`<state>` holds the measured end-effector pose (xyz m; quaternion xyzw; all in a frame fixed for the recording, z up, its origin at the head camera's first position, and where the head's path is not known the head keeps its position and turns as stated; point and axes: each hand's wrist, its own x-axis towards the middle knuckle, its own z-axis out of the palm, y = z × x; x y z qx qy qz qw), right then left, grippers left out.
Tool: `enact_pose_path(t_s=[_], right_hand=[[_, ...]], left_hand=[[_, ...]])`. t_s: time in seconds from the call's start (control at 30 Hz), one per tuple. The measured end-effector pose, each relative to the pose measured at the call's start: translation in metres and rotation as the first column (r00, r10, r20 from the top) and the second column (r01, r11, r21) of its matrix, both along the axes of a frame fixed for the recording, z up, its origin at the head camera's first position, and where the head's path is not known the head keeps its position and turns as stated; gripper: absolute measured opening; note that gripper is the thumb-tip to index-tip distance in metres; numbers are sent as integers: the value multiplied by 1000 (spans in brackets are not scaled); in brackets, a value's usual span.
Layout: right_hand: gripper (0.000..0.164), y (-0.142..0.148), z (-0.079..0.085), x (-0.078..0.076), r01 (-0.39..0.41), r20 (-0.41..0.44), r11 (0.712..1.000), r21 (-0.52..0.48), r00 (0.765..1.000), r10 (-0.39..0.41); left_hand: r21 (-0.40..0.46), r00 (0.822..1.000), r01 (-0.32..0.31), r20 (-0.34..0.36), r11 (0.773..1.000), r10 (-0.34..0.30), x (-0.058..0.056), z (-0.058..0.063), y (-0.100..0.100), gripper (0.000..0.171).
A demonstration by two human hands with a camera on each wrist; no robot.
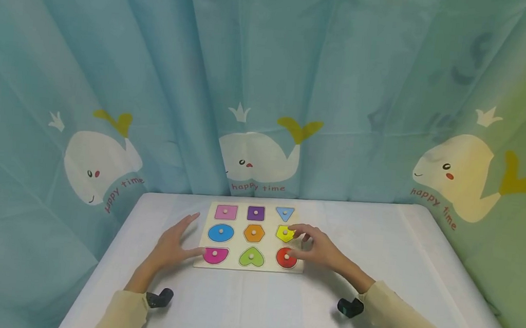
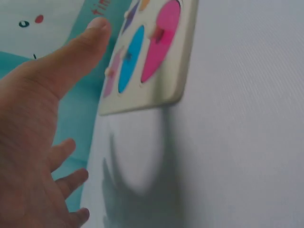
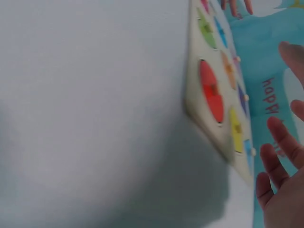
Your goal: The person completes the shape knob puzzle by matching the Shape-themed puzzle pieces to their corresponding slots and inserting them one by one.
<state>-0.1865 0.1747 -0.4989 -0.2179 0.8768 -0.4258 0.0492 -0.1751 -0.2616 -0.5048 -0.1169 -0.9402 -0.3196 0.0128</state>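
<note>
A pale shape-puzzle board (image 1: pixel 235 244) lies flat at the back of the table, its knobbed coloured pieces all seated in their cutouts. My left hand (image 1: pixel 169 247) hovers at the board's left edge, fingers spread and thumb near the magenta semicircle (image 1: pixel 221 256). In the left wrist view the thumb (image 2: pixel 78 59) stands apart from the board, with nothing held. Over the right edge is my right hand (image 1: pixel 323 249), its fingers loosely bent above the yellow pentagon (image 1: pixel 280 236) and the red circle (image 1: pixel 281 262). The right wrist view shows these fingers (image 3: pixel 278 166) separated and holding nothing.
The white-covered table (image 1: pixel 251 307) extends in front of the board and to both sides. Behind it hangs a blue-green curtain (image 1: pixel 361 89) printed with whales. Small black devices (image 1: pixel 350 308) sit at both wrists.
</note>
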Motion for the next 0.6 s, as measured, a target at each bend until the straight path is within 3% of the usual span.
enact_pose_path(t_s=[0.27,0.43,0.6], right_hand=[[69,9,23,-3,11,-52,999,-35,999,-13],[69,20,35,-4,-20,-129,999,-39,992,15],[72,34,44,-8,27,-193,1000,6,981,-26]], left_hand=[[-4,999,-14,-43,1000,14,-4,11,9,97],[-91,995,-31,-97,995,22,-3,17,14,92],[-171,986,-48,-166,984,20,0,23,17,91]])
